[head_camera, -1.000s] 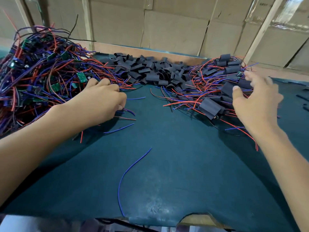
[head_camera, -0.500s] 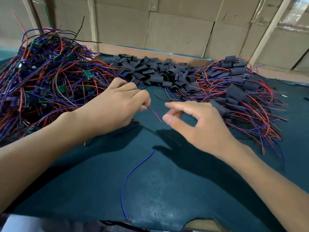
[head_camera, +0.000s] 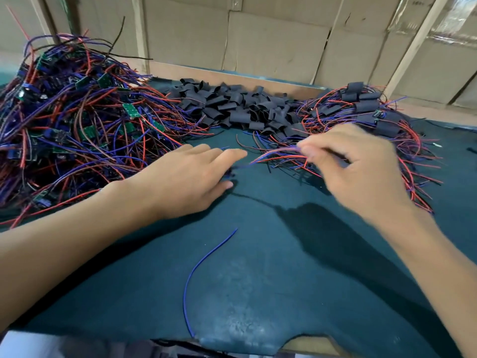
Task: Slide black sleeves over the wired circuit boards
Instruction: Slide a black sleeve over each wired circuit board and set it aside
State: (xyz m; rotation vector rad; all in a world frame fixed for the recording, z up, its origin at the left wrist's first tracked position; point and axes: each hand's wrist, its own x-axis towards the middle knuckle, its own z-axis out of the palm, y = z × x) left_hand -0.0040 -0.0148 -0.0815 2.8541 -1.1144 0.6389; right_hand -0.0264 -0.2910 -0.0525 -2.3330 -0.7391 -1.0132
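Note:
A tangled heap of green circuit boards with red and blue wires (head_camera: 85, 125) lies at the left. Loose black sleeves (head_camera: 232, 107) are piled at the back centre. To the right is a pile of sleeved boards (head_camera: 366, 104). My left hand (head_camera: 191, 177) rests on the green mat with its fingers stretched out over a small dark piece, which is mostly hidden. My right hand (head_camera: 356, 166), blurred, pinches a bundle of red and blue wires (head_camera: 273, 153) that runs back under my left fingers.
A single loose blue wire (head_camera: 204, 259) curves across the dark green mat (head_camera: 271, 293) in front of me. Cardboard panels (head_camera: 271, 47) and wooden battens wall the back. The mat's torn front edge shows bare wood at the bottom.
My right hand came back from the right-hand pile to the centre and took hold of the wires. My left hand slid toward the centre and its fingers stretched out flat.

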